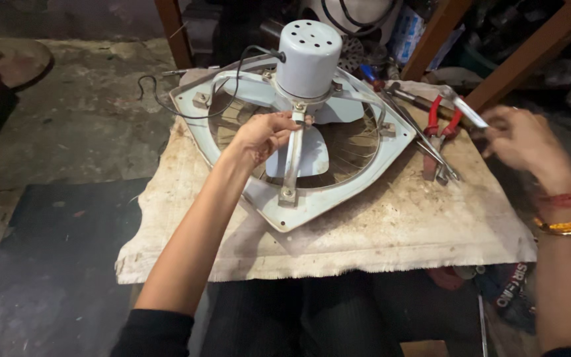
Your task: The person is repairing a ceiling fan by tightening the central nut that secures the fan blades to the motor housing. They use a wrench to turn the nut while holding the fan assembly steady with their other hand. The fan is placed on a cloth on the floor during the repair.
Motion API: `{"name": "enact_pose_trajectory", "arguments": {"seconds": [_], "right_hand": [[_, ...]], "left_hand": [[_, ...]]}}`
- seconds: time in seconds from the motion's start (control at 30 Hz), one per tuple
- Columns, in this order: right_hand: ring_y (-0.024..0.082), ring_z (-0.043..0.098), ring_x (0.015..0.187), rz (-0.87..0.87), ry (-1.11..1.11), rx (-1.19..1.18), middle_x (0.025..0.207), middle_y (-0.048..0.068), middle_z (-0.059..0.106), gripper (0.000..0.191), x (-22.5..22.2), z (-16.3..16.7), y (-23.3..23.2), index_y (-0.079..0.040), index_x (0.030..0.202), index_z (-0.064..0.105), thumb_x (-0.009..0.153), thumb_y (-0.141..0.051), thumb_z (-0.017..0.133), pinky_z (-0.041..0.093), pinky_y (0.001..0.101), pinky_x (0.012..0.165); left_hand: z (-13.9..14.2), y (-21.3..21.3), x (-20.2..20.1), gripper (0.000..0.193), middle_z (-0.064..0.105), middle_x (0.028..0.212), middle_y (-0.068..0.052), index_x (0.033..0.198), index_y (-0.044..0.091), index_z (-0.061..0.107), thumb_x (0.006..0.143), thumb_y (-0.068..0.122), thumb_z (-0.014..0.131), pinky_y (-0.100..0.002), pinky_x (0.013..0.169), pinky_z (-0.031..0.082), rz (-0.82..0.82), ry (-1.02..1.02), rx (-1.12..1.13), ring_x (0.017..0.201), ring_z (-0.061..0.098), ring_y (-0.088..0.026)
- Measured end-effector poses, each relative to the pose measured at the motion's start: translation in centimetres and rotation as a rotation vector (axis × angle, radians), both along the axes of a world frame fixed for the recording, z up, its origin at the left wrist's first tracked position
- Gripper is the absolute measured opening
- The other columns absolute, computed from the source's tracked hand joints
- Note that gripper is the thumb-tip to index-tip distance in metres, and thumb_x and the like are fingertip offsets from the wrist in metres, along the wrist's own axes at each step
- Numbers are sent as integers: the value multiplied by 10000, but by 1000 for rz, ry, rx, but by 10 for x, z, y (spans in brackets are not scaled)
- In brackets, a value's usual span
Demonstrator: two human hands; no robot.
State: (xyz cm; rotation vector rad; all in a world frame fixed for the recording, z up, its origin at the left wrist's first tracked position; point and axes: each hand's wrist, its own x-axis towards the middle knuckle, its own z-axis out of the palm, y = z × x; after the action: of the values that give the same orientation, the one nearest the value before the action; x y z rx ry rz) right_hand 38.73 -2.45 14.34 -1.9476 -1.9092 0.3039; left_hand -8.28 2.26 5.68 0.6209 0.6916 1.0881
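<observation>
A pale blue exhaust fan (338, 192) lies face down on a dirty white cloth (391, 231), its square frame turned like a diamond. The cylindrical motor housing (308, 56) stands up at its middle, with blades (299, 155) and a wire guard beneath. My left hand (262, 135) grips the front metal support strut (292, 162) just below the motor. My right hand (523, 139) hovers over the right side of the cloth, holding a thin metal tool (467, 109) by one end. Red-handled pliers (441, 129) lie right beside that hand.
A black power cord (166, 102) loops off the fan's left corner. Long metal tools (431, 149) rest beside the pliers. Wooden legs (173, 30) and cluttered parts stand behind. Concrete floor and a dark mat (54, 264) lie to the left.
</observation>
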Motion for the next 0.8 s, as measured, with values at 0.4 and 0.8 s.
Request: {"name": "enact_pose_trajectory", "arguments": {"seconds": [0.4, 0.8], "right_hand": [[153, 644, 781, 727, 77, 511, 975, 76, 729, 461, -186, 35, 3, -203, 1260, 759, 880, 40, 665, 492, 306, 678], [114, 622, 757, 758, 82, 186, 960, 13, 726, 463, -192, 38, 33, -259, 1185, 786, 876, 54, 644, 534, 297, 676]], "left_hand": [[-13, 13, 7, 464, 713, 1134, -231, 1284, -182, 555, 828, -151, 636, -189, 817, 582, -148, -92, 125, 977, 737, -218], [-23, 17, 12, 398, 716, 1106, -203, 1206, -158, 594, 818, -120, 671, -247, 976, 575, -124, -113, 94, 1012, 734, -212]]}}
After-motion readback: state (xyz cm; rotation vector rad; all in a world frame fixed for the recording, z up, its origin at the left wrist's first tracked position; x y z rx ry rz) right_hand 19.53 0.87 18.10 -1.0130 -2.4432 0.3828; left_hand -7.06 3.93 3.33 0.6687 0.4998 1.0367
